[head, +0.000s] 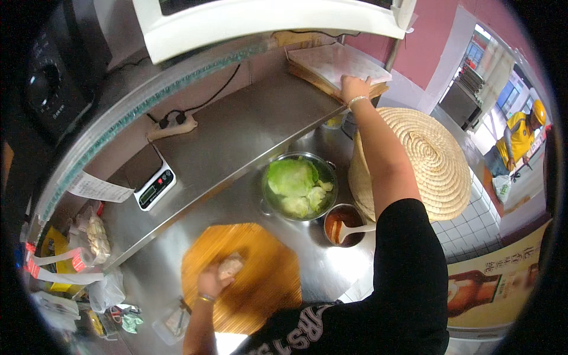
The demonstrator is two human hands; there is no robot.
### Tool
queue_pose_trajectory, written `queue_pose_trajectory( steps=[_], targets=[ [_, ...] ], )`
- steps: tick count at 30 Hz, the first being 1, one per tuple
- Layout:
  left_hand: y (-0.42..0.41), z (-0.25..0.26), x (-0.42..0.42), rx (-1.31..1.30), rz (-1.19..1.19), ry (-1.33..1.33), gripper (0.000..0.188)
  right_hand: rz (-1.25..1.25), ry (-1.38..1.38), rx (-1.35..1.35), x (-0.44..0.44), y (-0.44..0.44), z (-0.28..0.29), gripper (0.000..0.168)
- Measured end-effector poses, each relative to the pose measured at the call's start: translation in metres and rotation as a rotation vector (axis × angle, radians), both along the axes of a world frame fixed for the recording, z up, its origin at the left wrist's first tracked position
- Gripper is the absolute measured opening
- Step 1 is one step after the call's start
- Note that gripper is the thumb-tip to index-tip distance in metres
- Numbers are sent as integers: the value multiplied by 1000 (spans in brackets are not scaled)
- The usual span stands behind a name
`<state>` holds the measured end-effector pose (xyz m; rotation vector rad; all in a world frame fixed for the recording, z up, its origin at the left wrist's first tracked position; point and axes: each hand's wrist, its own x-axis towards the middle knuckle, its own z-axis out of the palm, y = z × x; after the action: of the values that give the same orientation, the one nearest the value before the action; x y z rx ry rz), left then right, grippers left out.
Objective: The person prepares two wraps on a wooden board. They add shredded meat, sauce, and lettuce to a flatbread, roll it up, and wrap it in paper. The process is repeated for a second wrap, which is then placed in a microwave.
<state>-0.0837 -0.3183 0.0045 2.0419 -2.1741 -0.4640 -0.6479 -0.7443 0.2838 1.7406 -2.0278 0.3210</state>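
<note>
My left hand (211,281) holds a pale, rolled piece of food (231,266), slightly blurred, above an eight-sided slatted wooden board (266,288). At the far end of the raised steel shelf, my right hand (353,88) touches the front edge of a stack of whitish paper or film sheets (339,62). Brown paper lies under those sheets; whether my fingers pinch a sheet is not plain. Beyond the board stands a metal pot with lettuce leaves (293,177). Beside it, a small pot of reddish-brown sauce (346,219) has a white-handled utensil in it.
A woven straw lid (426,153) sits beneath my right arm. On the shelf (230,128) are a digital scale (155,184) and a power strip (172,128). Lower left are a plastic container (172,324) and bags (106,290). A person in yellow (517,144) stands beyond the opening.
</note>
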Motion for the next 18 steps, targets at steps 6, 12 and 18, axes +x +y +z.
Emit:
queue_pose_trajectory(
  steps=[6, 12, 18],
  targets=[
    [30, 8, -18, -73, 68, 7, 79, -74, -115, 18, -11, -21, 1, 33],
    [81, 56, -40, 4, 346, 315, 81, 407, 256, -235, 2, 3, -14, 17],
    [136, 65, -37, -50, 475, 503, 78, 953, 97, 65, 149, 175, -50, 18]
  ],
)
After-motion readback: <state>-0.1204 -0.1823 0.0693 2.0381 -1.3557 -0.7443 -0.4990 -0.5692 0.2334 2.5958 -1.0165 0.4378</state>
